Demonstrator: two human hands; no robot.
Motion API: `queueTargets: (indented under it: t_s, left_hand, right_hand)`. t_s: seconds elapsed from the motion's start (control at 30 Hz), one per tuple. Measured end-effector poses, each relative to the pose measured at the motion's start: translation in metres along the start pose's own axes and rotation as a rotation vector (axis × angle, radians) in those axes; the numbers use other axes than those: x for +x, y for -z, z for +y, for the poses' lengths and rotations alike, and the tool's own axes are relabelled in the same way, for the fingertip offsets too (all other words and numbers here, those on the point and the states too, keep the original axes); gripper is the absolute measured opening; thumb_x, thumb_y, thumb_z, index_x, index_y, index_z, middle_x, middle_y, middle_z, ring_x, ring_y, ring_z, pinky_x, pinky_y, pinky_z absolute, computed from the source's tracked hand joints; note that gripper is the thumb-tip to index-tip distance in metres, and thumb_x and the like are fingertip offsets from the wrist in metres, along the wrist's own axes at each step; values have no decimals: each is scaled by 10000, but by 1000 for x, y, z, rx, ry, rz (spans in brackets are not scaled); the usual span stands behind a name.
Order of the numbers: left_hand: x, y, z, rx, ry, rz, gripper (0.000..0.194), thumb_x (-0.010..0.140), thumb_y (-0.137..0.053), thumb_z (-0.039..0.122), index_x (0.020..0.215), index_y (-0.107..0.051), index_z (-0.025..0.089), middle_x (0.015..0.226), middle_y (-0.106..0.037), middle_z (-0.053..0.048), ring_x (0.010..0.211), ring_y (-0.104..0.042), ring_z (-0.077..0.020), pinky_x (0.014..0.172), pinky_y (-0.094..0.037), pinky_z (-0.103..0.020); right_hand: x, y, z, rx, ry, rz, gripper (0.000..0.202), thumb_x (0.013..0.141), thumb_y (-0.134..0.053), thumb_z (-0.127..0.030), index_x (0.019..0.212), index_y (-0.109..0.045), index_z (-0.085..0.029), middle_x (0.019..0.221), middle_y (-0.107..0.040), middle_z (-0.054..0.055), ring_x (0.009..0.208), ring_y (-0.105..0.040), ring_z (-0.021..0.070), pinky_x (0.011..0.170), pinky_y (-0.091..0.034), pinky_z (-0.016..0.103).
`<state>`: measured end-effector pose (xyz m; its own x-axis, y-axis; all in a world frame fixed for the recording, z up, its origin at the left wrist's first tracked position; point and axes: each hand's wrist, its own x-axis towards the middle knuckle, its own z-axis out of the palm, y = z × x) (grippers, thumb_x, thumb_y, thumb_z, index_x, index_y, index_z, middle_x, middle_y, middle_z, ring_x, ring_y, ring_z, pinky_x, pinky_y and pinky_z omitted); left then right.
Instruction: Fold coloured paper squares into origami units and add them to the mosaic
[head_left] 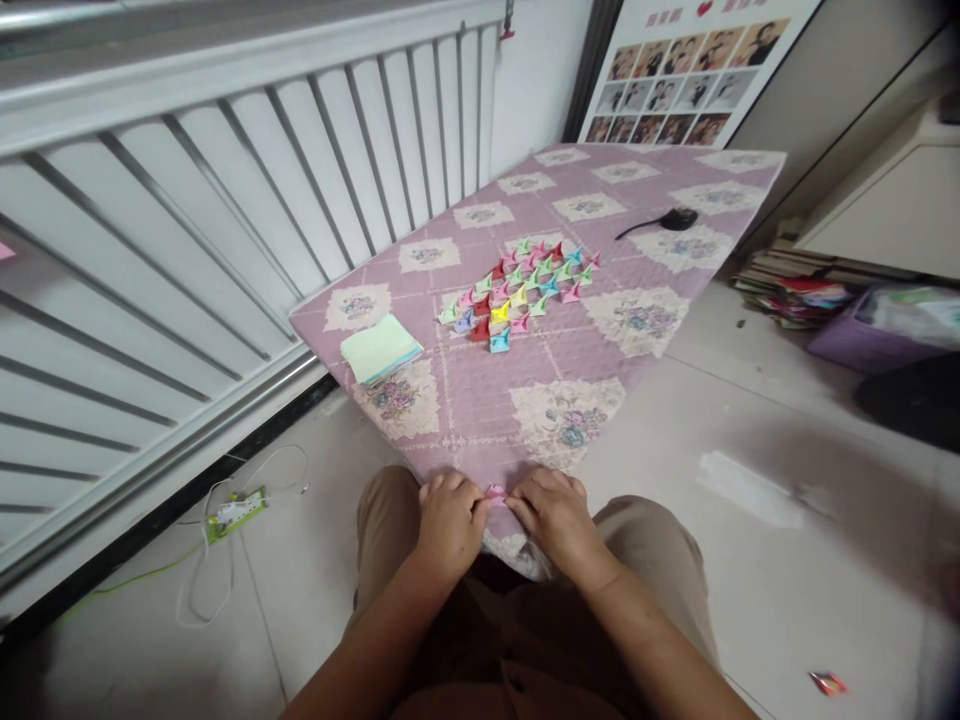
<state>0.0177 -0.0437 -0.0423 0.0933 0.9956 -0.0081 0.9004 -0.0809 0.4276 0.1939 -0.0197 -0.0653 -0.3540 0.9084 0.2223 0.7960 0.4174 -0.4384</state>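
Observation:
A small pink folded paper (496, 496) lies at the near corner of the cloth-covered table, between my two hands. My left hand (451, 520) pinches its left side with curled fingers. From the right, my right hand (553, 516) holds the other side between thumb and fingertips. Farther up the table, several small folded paper pieces (500, 312) in green, pink, red, yellow and blue stand in slanted rows. A stack of pale green paper sheets (380, 349), with blue ones beneath, rests near the left edge.
The table (480, 400) has a pink floral cloth. A black object with a thin tail (679, 219) lies at its far right. A white radiator (225, 190) runs along the left. A power strip (238, 513) with cables is on the floor at left; a purple bin (870, 335) stands right.

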Motion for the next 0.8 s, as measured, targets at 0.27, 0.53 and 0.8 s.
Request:
queueTargets:
  t_s: [0.27, 0.53, 0.8]
  left_hand:
    - [9, 4, 3, 74, 38, -97, 177, 876, -529, 301, 752, -620, 212, 884, -631, -27, 884, -537, -210, 763, -339, -345]
    - [16, 10, 5, 140, 29, -169, 245, 907, -482, 364, 792, -626, 203, 905, -637, -48, 891, -542, -223, 743, -352, -341]
    - [27, 15, 3, 137, 50, -254, 188, 859, -566, 335, 743, -616, 196, 884, -638, -33, 845, -563, -203, 723, -367, -321]
  right_hand:
    - [4, -1, -8, -23, -78, 25, 249, 880, -575, -370, 692, -610, -210, 754, -601, 22, 791, -514, 187, 726, -260, 332]
    - [9, 1, -13, -17, -161, -29, 228, 832, -639, -351, 648, -606, -219, 747, -600, 8, 800, -515, 190, 700, -240, 329]
    - [8, -2, -14, -20, -164, 43, 290, 838, -613, -368, 596, -571, -214, 703, -576, 12, 768, -497, 188, 700, -246, 336]
